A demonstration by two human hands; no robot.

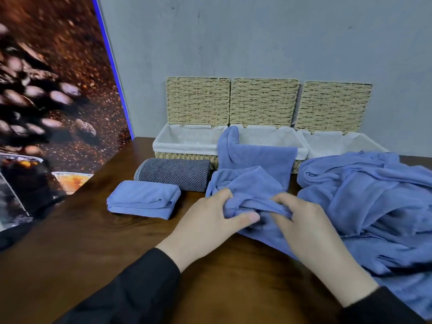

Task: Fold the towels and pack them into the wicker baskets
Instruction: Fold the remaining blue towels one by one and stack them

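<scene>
your left hand (211, 216) and right hand (301, 220) both grasp the crumpled blue microfibre towel (254, 174); it stretches away from your fingers, its far end draped over the lined middle wicker basket (301, 149).

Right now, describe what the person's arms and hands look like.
Both arms wear long black sleeves: the left sleeve and the right sleeve end at the wrists. The left hand and right hand are bare: no gloves, rings or watch show.
</scene>
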